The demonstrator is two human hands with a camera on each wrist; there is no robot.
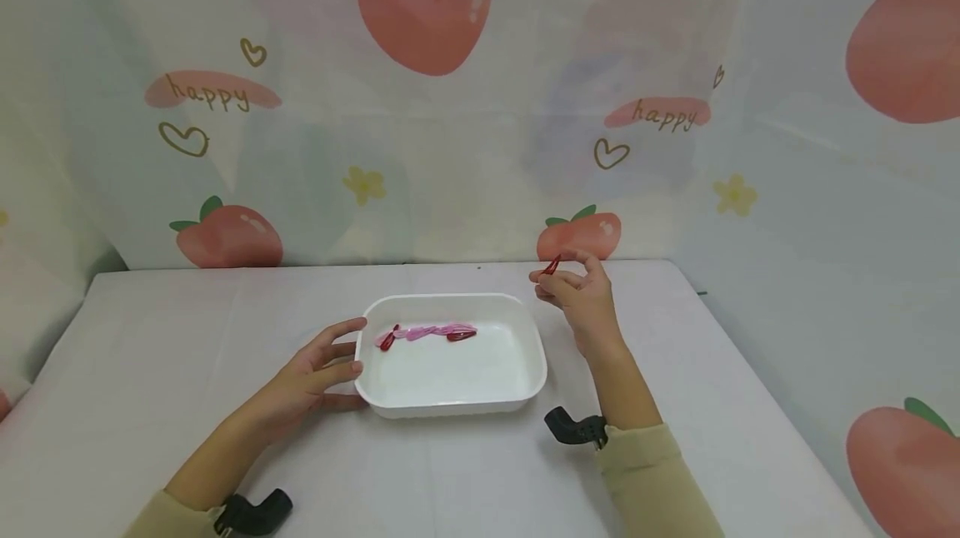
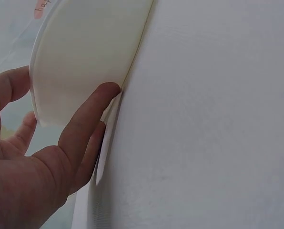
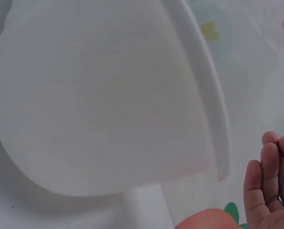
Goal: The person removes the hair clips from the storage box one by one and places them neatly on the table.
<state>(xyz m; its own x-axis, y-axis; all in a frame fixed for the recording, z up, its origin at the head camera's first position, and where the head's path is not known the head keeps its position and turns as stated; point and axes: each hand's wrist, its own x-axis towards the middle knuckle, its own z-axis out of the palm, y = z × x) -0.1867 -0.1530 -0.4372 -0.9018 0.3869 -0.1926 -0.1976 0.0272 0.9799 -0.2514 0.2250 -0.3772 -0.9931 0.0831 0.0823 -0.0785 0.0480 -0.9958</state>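
Observation:
A white plastic tray (image 1: 450,392) stands on the table in the head view. In it, along the back, lies a row of pink hair clips (image 1: 427,331), with a red hair clip (image 1: 388,341) at its left and another red hair clip (image 1: 461,336) near its right end. My left hand (image 1: 311,376) touches the tray's left end with spread, fairly straight fingers. Above the tray's back right corner, my right hand (image 1: 577,301) pinches a red hair clip (image 1: 552,266) between thumb and fingertips. That clip cannot be made out in the right wrist view.
A white cloth (image 1: 195,338) covers the table. Behind it hangs a pale printed curtain (image 1: 465,146) with peaches and lettering. The table's right edge (image 1: 757,388) slopes towards me.

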